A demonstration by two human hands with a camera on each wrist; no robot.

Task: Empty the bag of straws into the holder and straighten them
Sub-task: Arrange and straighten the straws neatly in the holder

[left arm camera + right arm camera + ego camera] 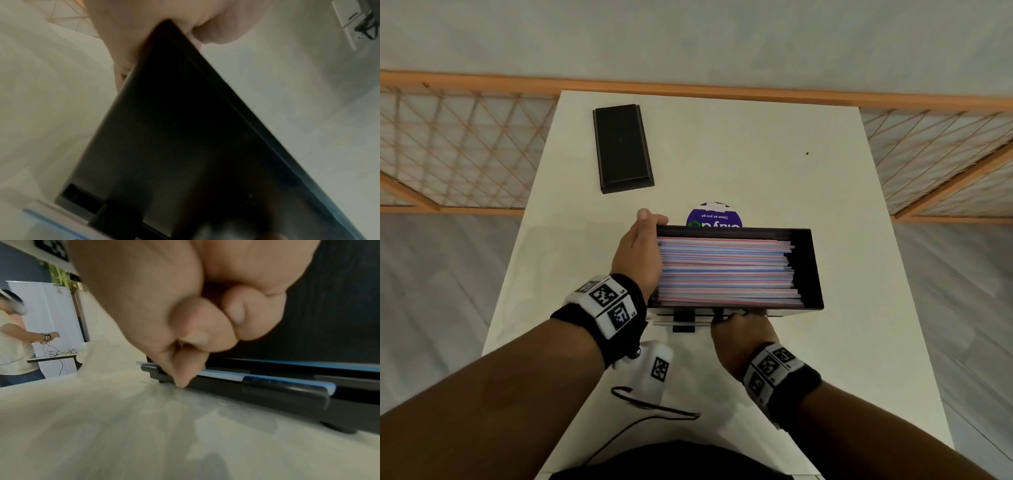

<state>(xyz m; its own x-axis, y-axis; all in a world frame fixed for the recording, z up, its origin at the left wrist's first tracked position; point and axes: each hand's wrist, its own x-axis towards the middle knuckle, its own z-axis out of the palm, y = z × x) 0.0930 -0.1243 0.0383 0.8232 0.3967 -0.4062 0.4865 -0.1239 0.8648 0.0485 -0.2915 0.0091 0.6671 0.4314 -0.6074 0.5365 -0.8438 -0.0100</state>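
A black open-topped straw holder (806, 267) stands on the white table (756, 144), filled with striped straws (726, 270) lying lengthwise. My left hand (640, 246) grips the holder's left end, thumb over the far corner; the left wrist view shows it wrapped round the corner of the holder (185, 129). My right hand (739, 329) is curled at the holder's front ledge. In the right wrist view its fingertips (182, 378) pinch one end of a blue-and-white straw (267, 378) lying on the black front tray (267, 392). No bag is in view.
A black lid (623, 147) lies at the table's back left. A round blue sticker (714, 216) shows behind the holder. A white tagged device (654, 373) with a black cord lies near the front edge. Wooden lattice panels (448, 147) flank the table. Another person (14, 345) stands far off.
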